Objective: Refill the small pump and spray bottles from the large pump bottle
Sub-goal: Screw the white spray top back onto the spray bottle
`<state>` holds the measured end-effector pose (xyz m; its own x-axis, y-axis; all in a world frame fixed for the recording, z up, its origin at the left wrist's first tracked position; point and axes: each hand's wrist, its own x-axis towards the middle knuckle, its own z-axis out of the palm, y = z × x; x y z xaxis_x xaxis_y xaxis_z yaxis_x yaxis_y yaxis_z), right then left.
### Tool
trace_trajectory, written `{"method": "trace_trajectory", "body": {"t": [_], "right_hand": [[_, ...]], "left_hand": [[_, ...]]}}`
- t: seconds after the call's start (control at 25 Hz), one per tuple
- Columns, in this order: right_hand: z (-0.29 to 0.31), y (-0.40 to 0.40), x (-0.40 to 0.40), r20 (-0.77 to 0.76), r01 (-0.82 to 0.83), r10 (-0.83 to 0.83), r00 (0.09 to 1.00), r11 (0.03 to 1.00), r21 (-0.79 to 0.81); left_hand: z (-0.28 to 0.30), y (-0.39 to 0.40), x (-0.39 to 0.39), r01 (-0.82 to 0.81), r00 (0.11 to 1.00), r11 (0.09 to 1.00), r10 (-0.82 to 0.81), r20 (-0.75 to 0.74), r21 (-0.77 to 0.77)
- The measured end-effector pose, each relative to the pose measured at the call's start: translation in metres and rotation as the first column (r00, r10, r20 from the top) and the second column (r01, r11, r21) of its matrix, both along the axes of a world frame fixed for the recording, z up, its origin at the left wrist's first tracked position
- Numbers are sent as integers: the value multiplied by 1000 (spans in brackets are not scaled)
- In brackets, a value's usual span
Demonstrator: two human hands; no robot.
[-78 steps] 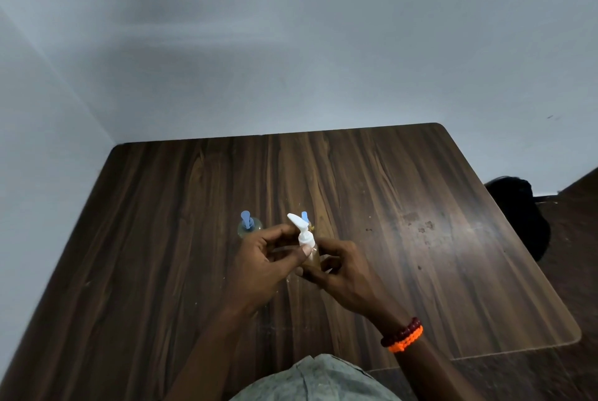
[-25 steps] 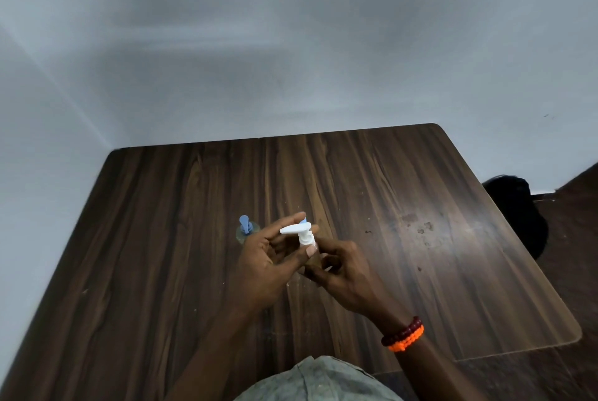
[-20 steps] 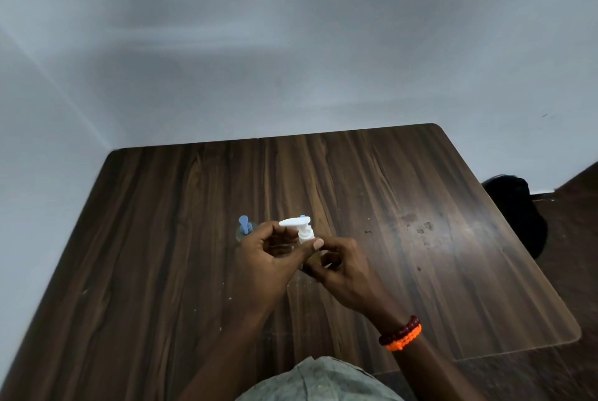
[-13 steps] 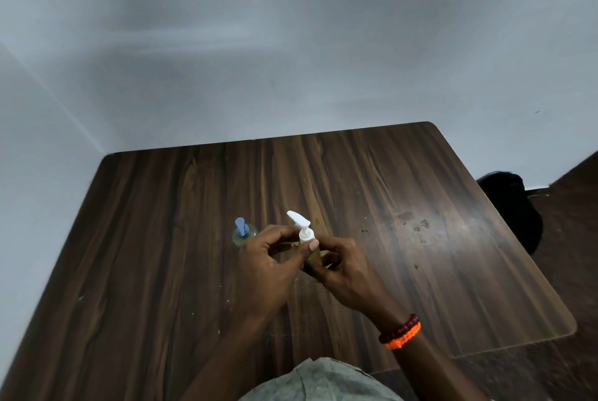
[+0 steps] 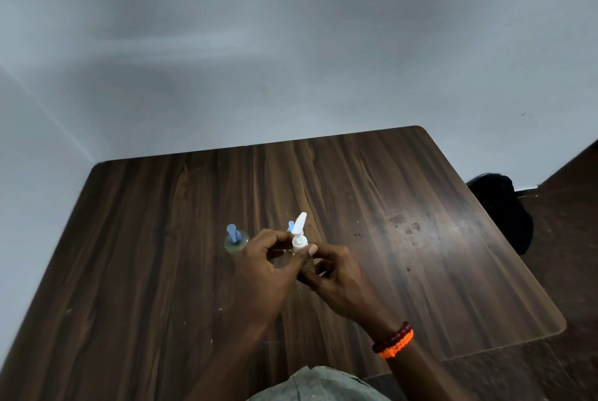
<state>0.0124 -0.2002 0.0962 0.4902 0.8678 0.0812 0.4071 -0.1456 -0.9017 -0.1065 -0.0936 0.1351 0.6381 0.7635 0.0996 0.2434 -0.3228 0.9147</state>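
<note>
Head view: left hand (image 5: 259,268) fingers (image 5: 312,250) pinch the white pump (image 5: 299,235), probably to turn it, while right hand (image 5: 336,274) fingers grip the small bottle (image 5: 309,266) to keep it steady.

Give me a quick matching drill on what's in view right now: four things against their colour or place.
Things:
1. white pump head
2. blue-pump bottle
3. bracelets
4. black bag

Descriptions:
A. on the floor, right of the table
B. stands alone on the table, left of the hands
C. pinched by the left hand's fingers
D. orange and dark red, on the right wrist

Pairs: 1-C, 2-B, 3-D, 4-A
</note>
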Motion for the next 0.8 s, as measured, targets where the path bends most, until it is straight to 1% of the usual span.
{"method": "trace_trajectory", "body": {"t": [0.12,0.24,0.28,0.32,0.36,0.44,0.52,0.56,0.68,0.8], "right_hand": [[-1,-4,2,-20,-25,26,999,1000,13],[-2,-8,4,-45,-40,41,998,999,26],[-3,-9,4,-47,-37,38,998,999,24],[-4,-9,3,-47,-23,25,999,999,24],[-4,-10,3,-46,-4,5,999,1000,27],[-5,-9,3,-41,32,-31,999,999,37],[-5,-10,3,-43,44,-42,998,998,41],[-6,-10,3,-50,44,-42,998,998,39],[-12,-13,6,-49,58,-55,997,997,47],[-18,-18,9,-49,55,-51,997,996,70]], "left_hand": [[2,3,-1,107,994,992,-106,20,-66],[5,9,-2,312,950,941,-313,14,-134],[7,10,-2,345,937,928,-349,0,-142],[7,10,-1,333,941,933,-337,-6,-140],[5,8,0,284,958,949,-287,-4,-138],[1,1,3,114,993,987,-115,-11,-110],[-4,-5,7,-3,1000,1000,2,-23,-24],[-6,-8,8,-31,999,999,31,-23,7],[-8,-12,13,-15,1000,1000,16,-11,25],[-9,-11,14,80,997,997,-80,-4,1]]}}
